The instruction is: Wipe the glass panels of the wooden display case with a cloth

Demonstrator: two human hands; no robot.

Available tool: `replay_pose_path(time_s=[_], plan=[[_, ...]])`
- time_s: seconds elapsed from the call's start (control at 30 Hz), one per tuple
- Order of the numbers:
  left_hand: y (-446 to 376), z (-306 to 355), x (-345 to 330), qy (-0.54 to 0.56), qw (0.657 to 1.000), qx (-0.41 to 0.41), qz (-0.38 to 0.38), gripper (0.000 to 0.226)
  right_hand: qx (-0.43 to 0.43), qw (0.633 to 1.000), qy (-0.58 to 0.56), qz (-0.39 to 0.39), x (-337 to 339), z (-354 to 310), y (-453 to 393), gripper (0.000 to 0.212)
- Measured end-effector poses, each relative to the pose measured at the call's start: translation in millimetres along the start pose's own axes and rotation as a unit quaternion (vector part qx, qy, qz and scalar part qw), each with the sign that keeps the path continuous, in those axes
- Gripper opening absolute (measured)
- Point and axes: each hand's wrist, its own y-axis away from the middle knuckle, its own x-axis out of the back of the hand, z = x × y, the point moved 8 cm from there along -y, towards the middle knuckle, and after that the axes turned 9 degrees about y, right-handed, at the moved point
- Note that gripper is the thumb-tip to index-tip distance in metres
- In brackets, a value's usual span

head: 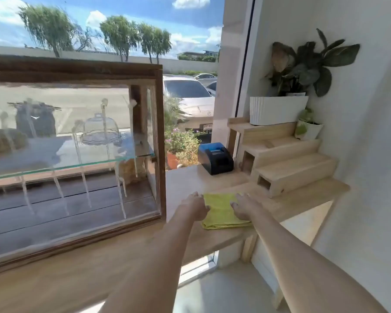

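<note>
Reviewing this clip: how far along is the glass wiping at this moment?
Done: nothing wiped yet. The front glass panel of the wooden display case carries white foam runs from top to bottom.

In hand: the left hand and the right hand rest on a folded yellow-green cloth lying flat on the counter beside the case.

Left: lift the cloth and wipe every panel.

The wooden display case (72, 71) runs off the left edge. Foam streaks on its front glass panel (54, 199) blur the domed cake stand (101, 129) inside. Both hands cover the yellow-green cloth's (221, 211) side edges; fingertips are motion-blurred.
</note>
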Motion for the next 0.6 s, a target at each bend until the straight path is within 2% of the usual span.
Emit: replay_pose_path(time_s=[0.27,0.4,0.6], plan=[[-52.9,2.4,-13.7,0.0,1.0,0.01,-0.006,0.037,0.017,1.0,-0.002,0.015,0.5,5.8,-36.6,0.045],[-64.7,-1.0,-9.0,0.004,1.0,0.004,0.02,0.033,0.029,0.999,-0.011,0.038,2.8,8.9,-44.7,0.04],[-71.0,-3.0,-1.2,0.022,0.996,0.009,0.084,0.028,0.027,0.991,-0.03,0.128,21.8,10.7,-46.7,0.024]])
